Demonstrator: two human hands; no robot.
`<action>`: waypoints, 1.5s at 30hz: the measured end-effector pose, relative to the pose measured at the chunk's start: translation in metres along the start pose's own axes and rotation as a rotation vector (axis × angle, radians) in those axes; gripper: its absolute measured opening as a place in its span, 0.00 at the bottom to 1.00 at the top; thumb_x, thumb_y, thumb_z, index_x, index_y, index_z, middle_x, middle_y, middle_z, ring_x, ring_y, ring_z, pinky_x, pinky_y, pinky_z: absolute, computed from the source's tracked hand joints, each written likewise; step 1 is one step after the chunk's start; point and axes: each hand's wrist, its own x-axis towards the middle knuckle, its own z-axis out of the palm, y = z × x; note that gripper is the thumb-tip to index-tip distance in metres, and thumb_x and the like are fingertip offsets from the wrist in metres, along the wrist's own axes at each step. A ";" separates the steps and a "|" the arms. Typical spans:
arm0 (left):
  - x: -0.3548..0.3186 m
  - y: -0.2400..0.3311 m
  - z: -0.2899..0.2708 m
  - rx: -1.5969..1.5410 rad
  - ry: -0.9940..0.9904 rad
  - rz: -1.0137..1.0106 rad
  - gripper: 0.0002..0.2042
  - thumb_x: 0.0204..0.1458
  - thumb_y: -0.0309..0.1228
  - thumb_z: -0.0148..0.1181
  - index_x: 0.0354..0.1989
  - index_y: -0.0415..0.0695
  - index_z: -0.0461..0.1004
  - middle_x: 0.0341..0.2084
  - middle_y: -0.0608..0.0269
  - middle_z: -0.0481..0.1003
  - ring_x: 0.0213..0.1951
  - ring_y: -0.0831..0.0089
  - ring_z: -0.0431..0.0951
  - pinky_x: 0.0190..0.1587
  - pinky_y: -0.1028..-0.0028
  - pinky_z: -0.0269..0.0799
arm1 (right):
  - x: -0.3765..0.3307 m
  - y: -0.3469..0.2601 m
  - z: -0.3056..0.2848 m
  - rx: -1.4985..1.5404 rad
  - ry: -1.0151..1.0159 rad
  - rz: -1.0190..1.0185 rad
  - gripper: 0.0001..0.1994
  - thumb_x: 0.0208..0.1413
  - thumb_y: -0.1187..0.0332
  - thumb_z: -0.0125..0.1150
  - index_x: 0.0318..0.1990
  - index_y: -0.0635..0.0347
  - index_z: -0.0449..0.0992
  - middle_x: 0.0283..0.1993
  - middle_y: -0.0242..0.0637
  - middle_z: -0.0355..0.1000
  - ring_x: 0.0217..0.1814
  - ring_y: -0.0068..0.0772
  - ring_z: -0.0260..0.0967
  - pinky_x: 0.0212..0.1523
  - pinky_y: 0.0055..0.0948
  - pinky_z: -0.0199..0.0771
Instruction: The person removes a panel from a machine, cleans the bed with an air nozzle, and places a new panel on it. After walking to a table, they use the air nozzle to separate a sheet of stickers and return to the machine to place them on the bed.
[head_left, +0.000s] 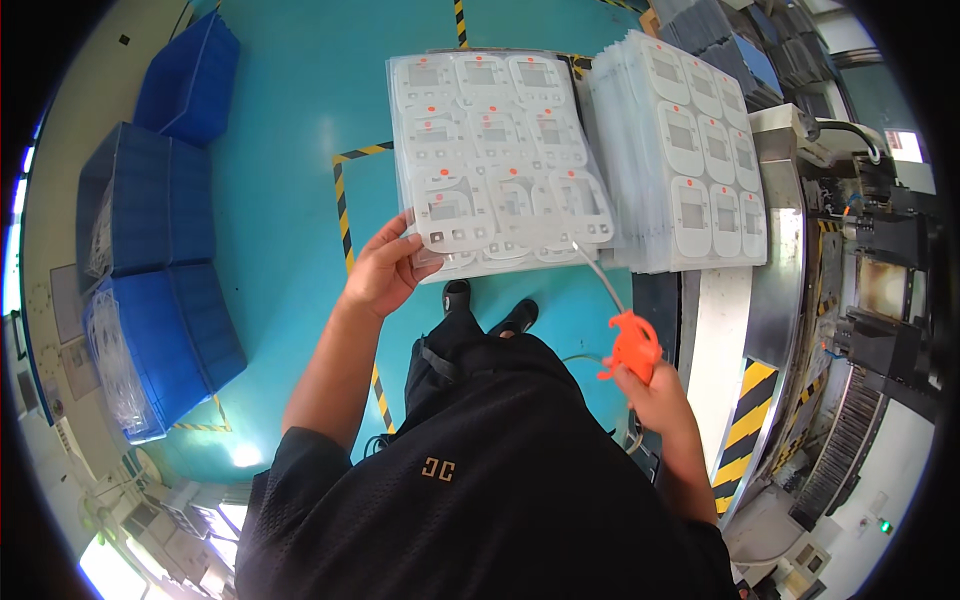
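My left hand (385, 268) is closed on the near left corner of a clear plastic sheet (535, 228) printed with rows of white rounded panels, each with a grey window and a red dot. The sheet lies over a stack of similar sheets (455, 262), its near edge appearing slightly raised. In my right hand (660, 398) is an orange air blow gun (635, 343). Its thin metal nozzle points up and left, with the tip at the sheet's near edge; whether it touches cannot be made out.
A second, taller stack of printed sheets (690, 150) stands just right of the first. Machinery (880, 235) lines the right side, behind a metal ledge. Blue bins (165, 345) stand along the left, some holding clear plastic. Yellow-black tape (342, 200) marks the floor.
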 end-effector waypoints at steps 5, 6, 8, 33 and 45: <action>-0.004 0.008 0.033 -0.053 -0.088 0.056 0.26 0.59 0.18 0.47 0.67 0.34 0.54 0.53 0.45 0.73 0.50 0.55 0.80 0.48 0.65 0.83 | -0.037 -0.033 -0.003 -0.140 -0.184 0.007 0.17 0.58 0.62 0.64 0.48 0.65 0.75 0.36 0.39 0.79 0.33 0.28 0.74 0.41 0.28 0.75; -0.004 0.007 0.037 -0.035 -0.093 0.066 0.26 0.59 0.18 0.47 0.68 0.34 0.54 0.53 0.45 0.73 0.50 0.55 0.79 0.49 0.65 0.83 | -0.041 -0.040 -0.003 -0.144 -0.180 0.013 0.17 0.58 0.62 0.64 0.48 0.65 0.75 0.36 0.39 0.79 0.33 0.28 0.74 0.41 0.28 0.75; -0.005 0.005 0.043 -0.022 -0.100 0.074 0.26 0.59 0.18 0.47 0.68 0.35 0.54 0.53 0.45 0.73 0.51 0.55 0.79 0.49 0.65 0.83 | -0.046 -0.049 -0.003 -0.313 -0.053 0.140 0.14 0.53 0.63 0.70 0.41 0.64 0.78 0.33 0.38 0.77 0.34 0.36 0.76 0.40 0.31 0.75; -0.011 -0.013 0.087 0.183 -0.214 0.124 0.28 0.61 0.21 0.49 0.71 0.40 0.54 0.52 0.57 0.75 0.48 0.68 0.80 0.45 0.74 0.78 | 0.093 -0.137 0.061 -0.119 0.269 -0.433 0.15 0.56 0.70 0.66 0.48 0.67 0.74 0.43 0.41 0.78 0.43 0.29 0.76 0.46 0.28 0.74; -0.011 -0.008 0.093 0.227 -0.262 0.143 0.28 0.62 0.21 0.49 0.71 0.42 0.53 0.51 0.59 0.76 0.47 0.75 0.78 0.44 0.75 0.76 | 0.116 -0.157 0.082 -0.459 0.295 -0.441 0.19 0.49 0.62 0.72 0.41 0.66 0.73 0.32 0.49 0.77 0.35 0.49 0.78 0.36 0.38 0.76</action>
